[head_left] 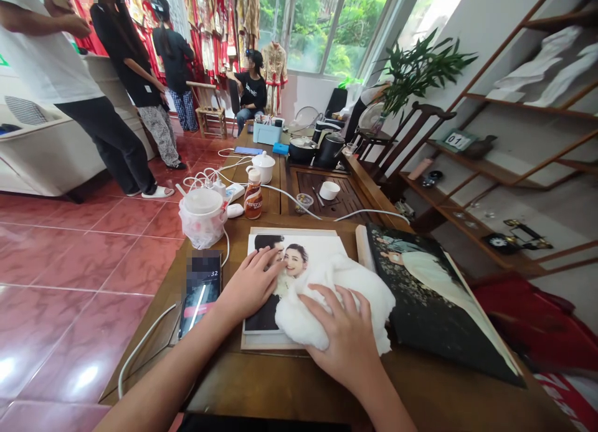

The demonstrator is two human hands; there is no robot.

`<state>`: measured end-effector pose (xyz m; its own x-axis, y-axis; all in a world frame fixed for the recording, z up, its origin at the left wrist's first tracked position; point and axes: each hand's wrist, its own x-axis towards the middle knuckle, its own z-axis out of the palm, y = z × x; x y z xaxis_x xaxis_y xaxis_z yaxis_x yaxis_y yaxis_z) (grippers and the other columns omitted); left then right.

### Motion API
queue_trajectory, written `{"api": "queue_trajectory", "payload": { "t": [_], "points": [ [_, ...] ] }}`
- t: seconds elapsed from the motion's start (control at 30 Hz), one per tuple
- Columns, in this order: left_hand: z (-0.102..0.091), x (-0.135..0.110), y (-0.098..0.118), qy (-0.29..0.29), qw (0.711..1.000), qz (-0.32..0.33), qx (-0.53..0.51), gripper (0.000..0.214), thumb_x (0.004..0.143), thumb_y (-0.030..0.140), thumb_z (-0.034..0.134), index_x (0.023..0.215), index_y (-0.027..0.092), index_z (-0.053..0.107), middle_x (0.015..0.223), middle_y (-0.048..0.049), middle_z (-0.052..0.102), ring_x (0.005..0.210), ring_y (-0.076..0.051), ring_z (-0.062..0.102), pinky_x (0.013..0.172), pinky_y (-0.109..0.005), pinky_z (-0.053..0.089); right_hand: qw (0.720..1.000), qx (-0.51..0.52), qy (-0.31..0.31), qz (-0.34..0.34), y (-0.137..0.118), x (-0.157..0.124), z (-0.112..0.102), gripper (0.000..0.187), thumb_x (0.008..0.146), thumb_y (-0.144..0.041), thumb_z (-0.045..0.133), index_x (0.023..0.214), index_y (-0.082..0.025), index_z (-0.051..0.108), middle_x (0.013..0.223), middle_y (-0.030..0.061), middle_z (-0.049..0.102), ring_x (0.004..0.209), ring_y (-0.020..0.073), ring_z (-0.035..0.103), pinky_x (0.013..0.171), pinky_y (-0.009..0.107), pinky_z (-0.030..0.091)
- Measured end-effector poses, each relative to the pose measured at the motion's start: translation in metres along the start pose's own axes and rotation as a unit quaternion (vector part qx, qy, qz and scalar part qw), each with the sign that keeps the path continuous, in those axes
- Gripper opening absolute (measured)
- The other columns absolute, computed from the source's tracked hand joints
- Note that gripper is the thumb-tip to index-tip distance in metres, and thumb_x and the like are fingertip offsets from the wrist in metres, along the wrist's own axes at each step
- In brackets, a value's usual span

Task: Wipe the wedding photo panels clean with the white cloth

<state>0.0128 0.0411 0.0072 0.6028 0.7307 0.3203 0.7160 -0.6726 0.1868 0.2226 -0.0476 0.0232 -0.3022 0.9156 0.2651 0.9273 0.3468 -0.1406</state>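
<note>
A photo album (295, 260) lies on the wooden table, its page showing a couple's portrait. My left hand (252, 283) rests flat on the left side of that page with its fingers stretched out. My right hand (346, 332) is curled over a bunched white cloth (367, 288) and presses it on the right part of the picture. The cloth hides much of the page's lower right. Just right of it lies a larger dark album cover (420, 295) with a figure in a pale dress.
Along the table's left side are a phone (200, 295), a bag-wrapped white bucket (203, 217) and a brown bottle (253, 195). Behind the album sit a tea tray (346, 201) and white cup (329, 190). A cable (374, 212) crosses the table. Several people stand or sit beyond.
</note>
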Motion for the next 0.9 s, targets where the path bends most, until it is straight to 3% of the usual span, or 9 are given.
{"api": "queue_trajectory", "payload": {
  "t": [0.4, 0.73, 0.9],
  "points": [
    [0.0, -0.008, 0.002, -0.011, 1.0, 0.0, 0.005, 0.039, 0.094, 0.018, 0.047, 0.133, 0.023, 0.047, 0.145, -0.0101, 0.041, 0.134, -0.026, 0.038, 0.111, -0.044, 0.032, 0.999, -0.031, 0.023, 0.003, 0.016, 0.045, 0.005, 0.048, 0.072, -0.042, 0.065, 0.118, -0.032, 0.061, 0.126, 0.0035, 0.056, 0.109, 0.0317, 0.043, 0.097, 0.05, 0.023],
    [0.001, -0.004, 0.002, -0.006, 1.0, 0.004, 0.001, 0.036, 0.093, 0.017, 0.048, 0.128, 0.025, 0.051, 0.146, -0.0096, 0.039, 0.135, -0.027, 0.037, 0.11, -0.047, 0.032, 0.999, -0.029, 0.032, 0.002, 0.011, 0.005, 0.004, 0.051, 0.07, -0.039, 0.064, 0.12, -0.032, 0.06, 0.127, 0.004, 0.056, 0.109, 0.0331, 0.043, 0.098, 0.052, 0.022],
    [0.004, -0.005, 0.003, -0.002, 1.0, 0.004, -0.008, 0.036, 0.093, 0.016, 0.047, 0.128, 0.027, 0.051, 0.146, -0.0083, 0.04, 0.135, -0.026, 0.037, 0.111, -0.048, 0.031, 0.999, -0.043, 0.017, -0.001, 0.021, 0.016, 0.003, 0.049, 0.071, -0.038, 0.063, 0.119, -0.032, 0.06, 0.126, 0.0036, 0.056, 0.108, 0.0316, 0.044, 0.097, 0.05, 0.024]
  ]
}}
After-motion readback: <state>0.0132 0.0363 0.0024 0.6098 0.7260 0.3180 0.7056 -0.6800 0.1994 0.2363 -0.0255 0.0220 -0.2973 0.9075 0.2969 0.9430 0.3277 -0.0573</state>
